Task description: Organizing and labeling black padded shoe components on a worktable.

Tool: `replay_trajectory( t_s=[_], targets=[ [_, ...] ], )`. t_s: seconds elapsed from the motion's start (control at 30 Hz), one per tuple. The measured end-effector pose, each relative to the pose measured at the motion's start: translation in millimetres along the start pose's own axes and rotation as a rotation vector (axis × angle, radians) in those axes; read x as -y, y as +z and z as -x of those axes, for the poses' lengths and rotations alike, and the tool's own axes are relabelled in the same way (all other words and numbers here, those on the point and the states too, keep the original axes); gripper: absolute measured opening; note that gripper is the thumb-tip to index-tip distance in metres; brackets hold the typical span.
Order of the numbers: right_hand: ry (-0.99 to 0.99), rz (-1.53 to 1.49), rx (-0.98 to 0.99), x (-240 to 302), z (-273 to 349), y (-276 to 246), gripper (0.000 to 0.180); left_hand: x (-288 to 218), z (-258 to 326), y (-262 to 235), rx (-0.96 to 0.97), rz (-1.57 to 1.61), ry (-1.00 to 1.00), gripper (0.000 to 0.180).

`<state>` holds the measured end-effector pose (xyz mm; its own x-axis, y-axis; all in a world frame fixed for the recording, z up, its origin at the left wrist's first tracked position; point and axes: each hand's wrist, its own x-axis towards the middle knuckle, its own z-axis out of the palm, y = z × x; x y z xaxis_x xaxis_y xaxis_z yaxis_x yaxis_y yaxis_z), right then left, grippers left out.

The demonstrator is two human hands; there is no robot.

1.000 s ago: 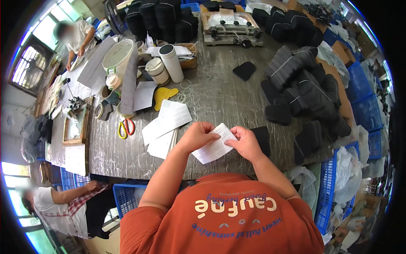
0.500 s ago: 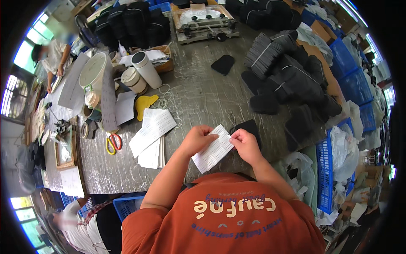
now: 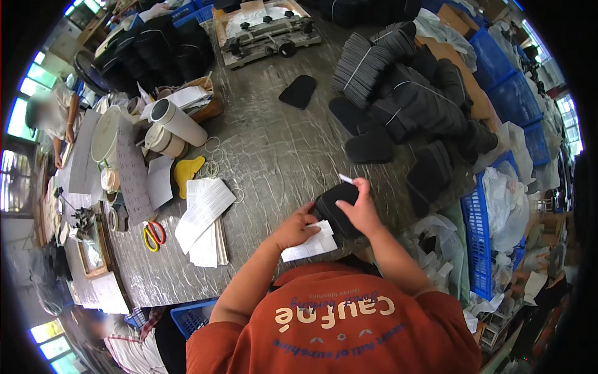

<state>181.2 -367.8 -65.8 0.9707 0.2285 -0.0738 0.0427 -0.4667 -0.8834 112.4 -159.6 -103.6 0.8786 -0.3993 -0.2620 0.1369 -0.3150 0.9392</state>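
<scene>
My left hand (image 3: 298, 229) is closed on a white printed paper sheet (image 3: 311, 244), low over the table's near edge. Its fingertips reach the left side of a thick stack of black pads (image 3: 339, 215) with rounded corners. My right hand (image 3: 364, 210) grips that stack from the right, thumb across its top. A small white paper slip (image 3: 345, 179) sticks out at my right fingertips. To the left, more printed sheets (image 3: 205, 206) lie on a pile of paper.
Banded bundles of black pads (image 3: 405, 93) cover the right side, with one loose pad (image 3: 298, 91) mid-table. At left are scissors (image 3: 154, 235), a yellow piece (image 3: 187, 174), rubber bands (image 3: 212, 161) and a white tumbler (image 3: 180, 123). A metal clamp frame (image 3: 272, 40) stands at the back.
Both hands were holding the printed sheet. My right hand has left it with a small slip and now grips the black stack, while my left hand keeps the sheet. The head view has shifted.
</scene>
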Motion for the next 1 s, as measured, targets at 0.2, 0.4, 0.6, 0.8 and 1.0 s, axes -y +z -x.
replay_trajectory(
  t_s=[0.2, 0.4, 0.6, 0.8, 1.0],
  targets=[
    [-0.106, -0.082, 0.013, -14.0, 14.4, 15.2, 0.055, -28.6, 36.5, -5.6, -0.030, -0.064, -0.037, 0.017],
    [-0.046, -0.408, -0.049, -2.6, 9.0, -6.0, 0.018, -103.6, 53.6, -20.4, -0.049, -0.399, 0.061, 0.018],
    [0.172, -0.598, 0.266, 36.0, 18.3, -13.3, 0.007, -104.7, 43.3, -14.1, -0.233, 0.235, -0.100, 0.019],
    [0.064, -0.444, 0.366, 47.2, 29.0, -12.2, 0.022, -95.8, 37.5, -10.4, -0.207, 0.202, -0.222, 0.013],
    [0.257, -0.419, 0.261, 17.0, 25.5, -27.2, 0.018, -81.1, 53.8, -11.7, -0.159, -0.278, 0.088, 0.007]
  ],
)
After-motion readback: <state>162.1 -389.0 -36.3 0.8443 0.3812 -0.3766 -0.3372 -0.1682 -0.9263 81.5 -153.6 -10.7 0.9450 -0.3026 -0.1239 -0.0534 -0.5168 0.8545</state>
